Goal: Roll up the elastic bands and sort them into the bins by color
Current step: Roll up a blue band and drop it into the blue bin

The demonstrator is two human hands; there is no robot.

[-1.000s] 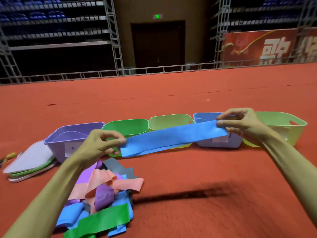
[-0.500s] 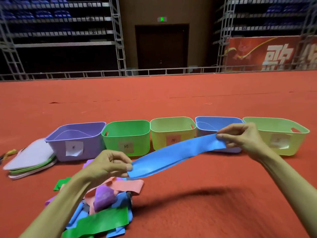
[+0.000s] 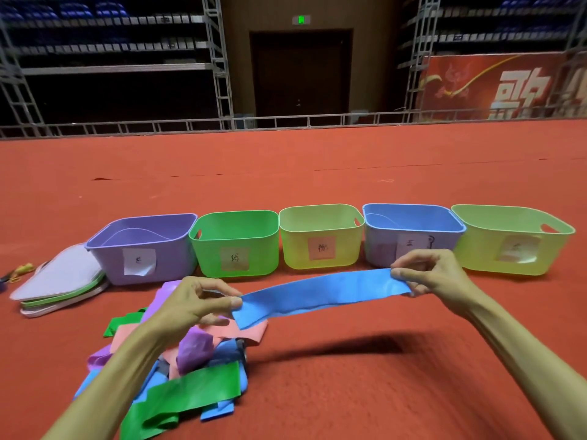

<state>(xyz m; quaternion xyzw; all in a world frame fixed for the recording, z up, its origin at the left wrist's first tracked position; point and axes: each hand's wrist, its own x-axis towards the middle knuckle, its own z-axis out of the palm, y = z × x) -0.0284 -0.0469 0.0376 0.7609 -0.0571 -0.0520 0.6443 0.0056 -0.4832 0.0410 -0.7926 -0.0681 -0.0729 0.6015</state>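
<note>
A flat blue elastic band (image 3: 320, 293) hangs stretched between my hands above the red floor. My left hand (image 3: 193, 304) pinches its left end, and my right hand (image 3: 432, 276) pinches its right end. Under my left forearm lies a pile of loose bands (image 3: 190, 363) in green, pink, purple and blue. Behind them runs a row of labelled bins: purple (image 3: 143, 246), green (image 3: 235, 242), yellow-green (image 3: 320, 236), blue (image 3: 409, 230) and a second yellow-green one (image 3: 511, 239).
A stack of flat lids (image 3: 60, 281) lies left of the purple bin, with a small yellow object (image 3: 22, 269) beyond it. Red carpet (image 3: 381, 392) stretches in front and to the right. Metal railings and stands rise at the back.
Both hands have lowered the blue band toward me, from in front of the bins down to the floor before them. The grip on both ends is unchanged.
</note>
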